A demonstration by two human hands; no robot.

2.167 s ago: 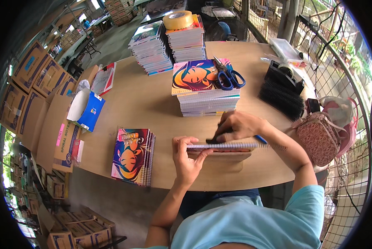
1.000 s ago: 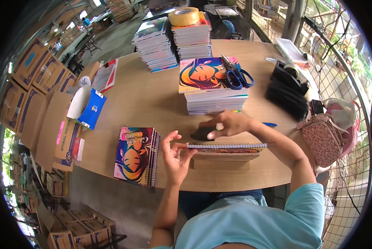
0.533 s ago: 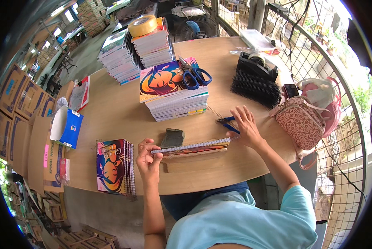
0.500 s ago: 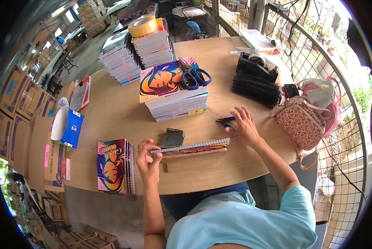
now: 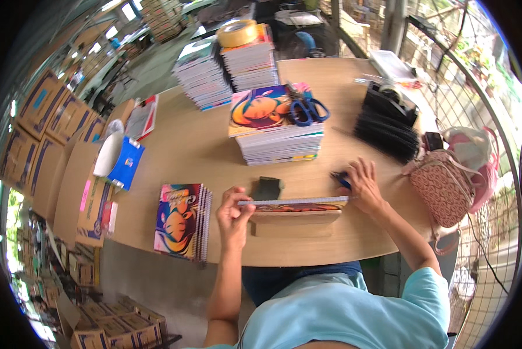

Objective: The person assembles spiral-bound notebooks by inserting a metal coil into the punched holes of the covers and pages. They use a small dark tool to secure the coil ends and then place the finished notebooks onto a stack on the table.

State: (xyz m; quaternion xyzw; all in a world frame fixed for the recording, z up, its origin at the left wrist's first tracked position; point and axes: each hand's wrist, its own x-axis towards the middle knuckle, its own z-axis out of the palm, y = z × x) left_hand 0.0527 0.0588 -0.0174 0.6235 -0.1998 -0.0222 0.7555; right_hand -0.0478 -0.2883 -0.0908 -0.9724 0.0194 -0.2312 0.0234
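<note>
In the middle near the table's front edge, a spiral notebook [image 5: 299, 207] stands on edge with its wire-bound side up. My left hand [image 5: 233, 220] pinches the left end of it between thumb and fingers. Just past the right end is my right hand [image 5: 366, 186], its bent fingers around a small pair of blue-handled pliers [image 5: 342, 181]. The palm hides part of the pliers. A flat wooden block [image 5: 293, 229] lies under the notebook, and a dark grey pad [image 5: 267, 188] sits behind it.
Finished-looking notebooks [image 5: 182, 221] lie stacked at left. Scissors [image 5: 307, 109] rest on a taller notebook stack [image 5: 281, 145]; tape [image 5: 238, 33] tops another behind. Black binding coils [image 5: 386, 135], a tape dispenser [image 5: 392, 102] and a pink bag [image 5: 443, 189] are at right. Cartons [image 5: 69, 192] stand left.
The view has shifted, so the table appears farther right. My right hand has come down closer over the pliers, and the loose wire coil by it no longer shows. My left hand keeps its pinch.
</note>
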